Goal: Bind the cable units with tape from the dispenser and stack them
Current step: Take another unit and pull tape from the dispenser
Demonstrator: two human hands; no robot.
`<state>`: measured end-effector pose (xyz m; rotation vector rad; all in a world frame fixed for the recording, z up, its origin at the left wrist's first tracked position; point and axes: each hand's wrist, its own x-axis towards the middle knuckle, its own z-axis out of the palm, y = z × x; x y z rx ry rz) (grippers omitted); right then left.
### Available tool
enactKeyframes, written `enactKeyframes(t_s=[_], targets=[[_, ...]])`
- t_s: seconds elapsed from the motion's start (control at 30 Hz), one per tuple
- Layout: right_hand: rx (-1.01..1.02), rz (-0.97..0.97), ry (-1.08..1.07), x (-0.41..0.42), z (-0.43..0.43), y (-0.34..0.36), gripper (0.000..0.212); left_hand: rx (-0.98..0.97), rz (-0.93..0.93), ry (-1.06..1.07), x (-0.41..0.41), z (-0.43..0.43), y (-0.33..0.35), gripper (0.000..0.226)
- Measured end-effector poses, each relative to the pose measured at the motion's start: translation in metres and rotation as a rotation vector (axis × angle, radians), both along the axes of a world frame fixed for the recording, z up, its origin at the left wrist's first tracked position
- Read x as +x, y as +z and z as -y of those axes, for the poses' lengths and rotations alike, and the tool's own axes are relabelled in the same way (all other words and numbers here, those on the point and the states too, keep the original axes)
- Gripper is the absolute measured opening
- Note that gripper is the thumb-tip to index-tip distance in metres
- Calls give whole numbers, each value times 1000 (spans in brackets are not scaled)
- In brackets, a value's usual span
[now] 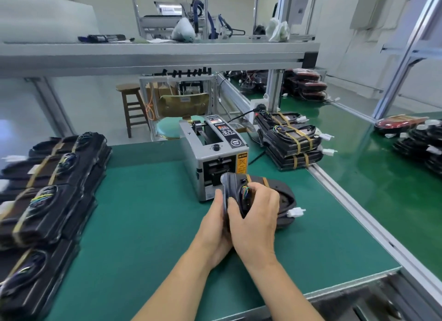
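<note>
1. Black cable unit (279, 189) lies mid-tabletop, just in front of the grey tape dispenser (215, 158), with its left end tilted up.
2. Two amber tape bands (248, 177) cross its far edge, and a white connector (296, 211) sticks out on its right.
3. The left grip (215, 225) curls its fingers round the unit's left end from underneath.
4. The right grip (253, 222) closes over the same end from above, fingers bent beside the coloured wires (245, 191).
5. The green tabletop (143, 213) carries it all.
6. A stack of taped units (291, 143) stands right of the dispenser.
7. More taped units (47, 189) lie in rows along the left edge.
</note>
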<state>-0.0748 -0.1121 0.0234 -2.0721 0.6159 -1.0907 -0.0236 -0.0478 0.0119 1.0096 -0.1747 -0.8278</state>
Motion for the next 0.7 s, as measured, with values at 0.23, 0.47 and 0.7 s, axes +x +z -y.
enactKeyframes(t_s=[0.23,0.47,0.7], targets=[[424,-1,151,13,-10,32,36,73,233,-1,9,-46,30,55],[1139,271,313,31,-65,58,53,376,778,273,25,-97,68,66],[1361,232,473,37,-115,54,50,280,724,701,32,-114,66,30]])
